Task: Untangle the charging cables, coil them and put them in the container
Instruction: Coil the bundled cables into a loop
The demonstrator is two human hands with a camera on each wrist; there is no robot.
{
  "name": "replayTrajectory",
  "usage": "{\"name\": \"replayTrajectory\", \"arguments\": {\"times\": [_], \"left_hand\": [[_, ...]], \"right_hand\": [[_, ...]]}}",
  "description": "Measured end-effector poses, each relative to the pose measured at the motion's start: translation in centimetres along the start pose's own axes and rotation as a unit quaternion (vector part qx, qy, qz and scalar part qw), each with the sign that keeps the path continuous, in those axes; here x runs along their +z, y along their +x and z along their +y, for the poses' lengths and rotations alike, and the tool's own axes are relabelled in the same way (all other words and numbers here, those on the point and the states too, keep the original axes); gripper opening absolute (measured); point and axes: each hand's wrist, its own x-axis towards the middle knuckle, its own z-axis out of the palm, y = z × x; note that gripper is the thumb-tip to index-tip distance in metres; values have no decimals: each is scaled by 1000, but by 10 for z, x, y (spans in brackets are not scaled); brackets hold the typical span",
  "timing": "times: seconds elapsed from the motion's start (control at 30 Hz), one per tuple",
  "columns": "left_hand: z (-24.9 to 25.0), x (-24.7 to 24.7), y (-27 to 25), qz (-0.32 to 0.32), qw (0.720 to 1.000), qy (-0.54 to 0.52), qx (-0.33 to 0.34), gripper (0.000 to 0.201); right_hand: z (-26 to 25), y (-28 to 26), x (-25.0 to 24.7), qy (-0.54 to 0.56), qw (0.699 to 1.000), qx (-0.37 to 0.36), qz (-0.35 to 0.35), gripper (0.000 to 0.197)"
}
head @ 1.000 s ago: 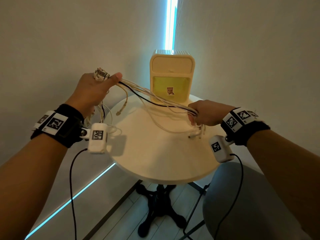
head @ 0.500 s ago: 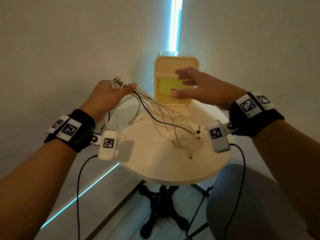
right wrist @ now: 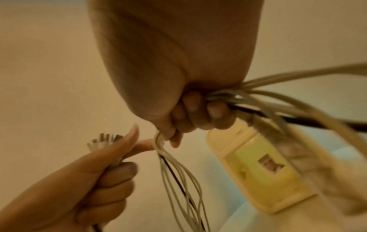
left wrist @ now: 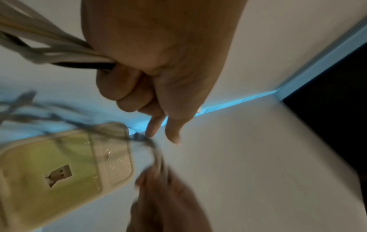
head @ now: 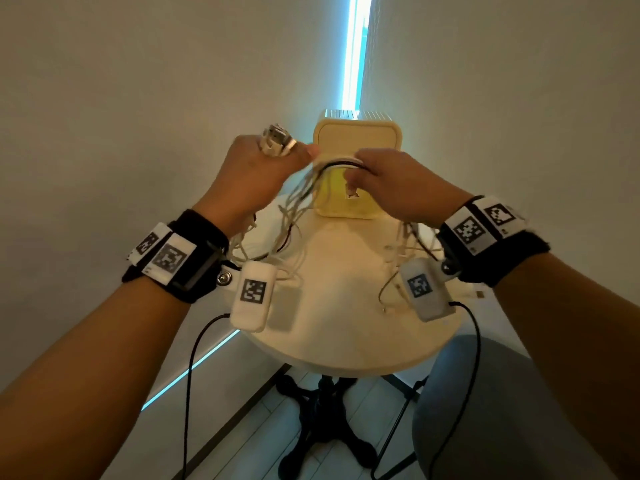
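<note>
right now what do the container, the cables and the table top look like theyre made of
Container: likely plastic, cream and matte with moulded rounded corners and a translucent yellow front.
Cables: flexible, smooth rubbery or plastic jackets, mostly off-white, one black; shiny metal plug ends stick out of the left hand.
Table top: pale, matte and smooth; wood or laminate, cannot tell.

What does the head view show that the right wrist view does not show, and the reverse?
Only the head view shows the round table, its dark base, the wrist bands with their markers and the cable ends lying on the tabletop. Only the right wrist view shows the right hand's fingers curled round the cable bundle from below. Both show the left hand gripping the metal plugs, the right hand holding the cables, one black cable among the pale ones, and the yellow container.
</note>
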Motion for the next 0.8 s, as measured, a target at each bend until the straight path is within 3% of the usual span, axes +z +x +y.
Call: {"name": "replayTrajectory", "arguments": {"times": [0.1,0.2,0.3,0.37,0.43,0.5,0.6,0.7,0.8], "left_hand": [[1,-10,1,29,996,-82,-39,34],[2,-12,-2,34,986,-154,-45,44],[1,-6,-1,38,978,-199,-49,49],[2,-4,-1,40,973,-222,-51,50],[2,-3,-1,34,966,-251,-49,51],[4,-2,-3,26,959,-277,-49,51],[7,1,-7,21,944,-325,-53,49],[7,0,-9,34,924,-374,-70,49],[4,-4,-7,44,909,-404,-90,49]], "right_hand": [[41,-14,-11,-91,992,88,6,24],[59,-26,-13,-95,979,168,-60,21],[59,-25,-14,-121,969,188,-107,32],[47,-22,-18,-136,969,167,-124,61],[25,-20,-20,-100,985,105,-89,75],[-5,-17,-10,-2,998,28,-47,71],[-45,-4,28,119,989,-34,-83,69],[-61,7,63,264,956,-46,-116,50],[-62,9,78,329,937,-27,-113,37]]}}
